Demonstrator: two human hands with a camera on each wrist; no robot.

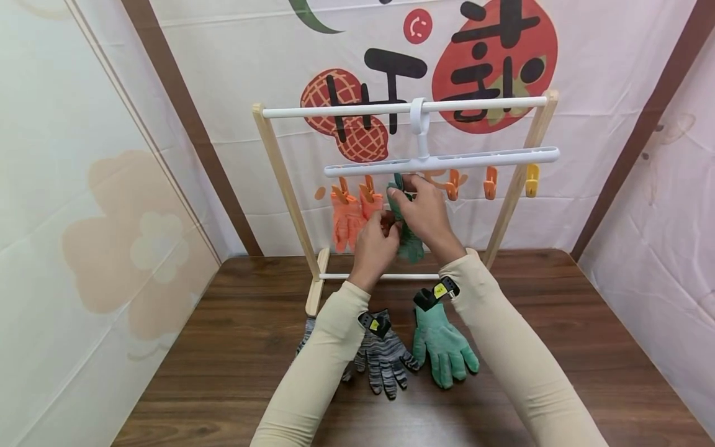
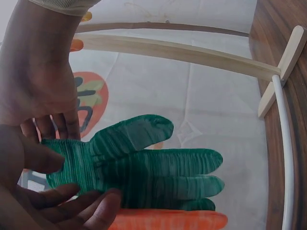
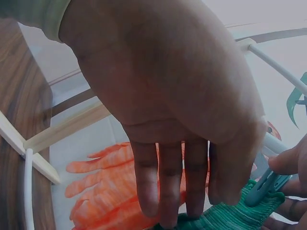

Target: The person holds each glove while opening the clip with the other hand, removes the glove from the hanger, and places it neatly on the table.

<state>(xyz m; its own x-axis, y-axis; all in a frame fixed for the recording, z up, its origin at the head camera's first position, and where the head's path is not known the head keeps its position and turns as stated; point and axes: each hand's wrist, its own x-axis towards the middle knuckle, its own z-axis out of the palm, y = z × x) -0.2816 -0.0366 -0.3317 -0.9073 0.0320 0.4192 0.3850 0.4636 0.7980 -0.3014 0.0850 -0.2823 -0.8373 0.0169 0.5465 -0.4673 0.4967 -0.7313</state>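
A green knit glove [image 2: 158,172] hangs fingers-down below the white hanger [image 1: 475,161]. My right hand [image 1: 427,211] is at its cuff and pinches a teal clothespin [image 3: 264,189], whose jaws overlap the cuff edge. Lower down, my left hand [image 1: 375,248] holds the glove, thumb and fingers at the cuff in the left wrist view. Close by on the left, orange gloves [image 1: 347,220] hang from orange clothespins [image 1: 367,188]. Whether the teal clothespin bites the cloth firmly, I cannot tell.
A wooden rack [image 1: 287,186] with a white bar carries the hanger. Orange clothespins [image 1: 490,182] and a yellow clothespin [image 1: 532,180] hang at right. On the brown table [image 1: 234,379] lie a green glove [image 1: 441,347] and grey striped gloves [image 1: 385,360], partly under my left forearm.
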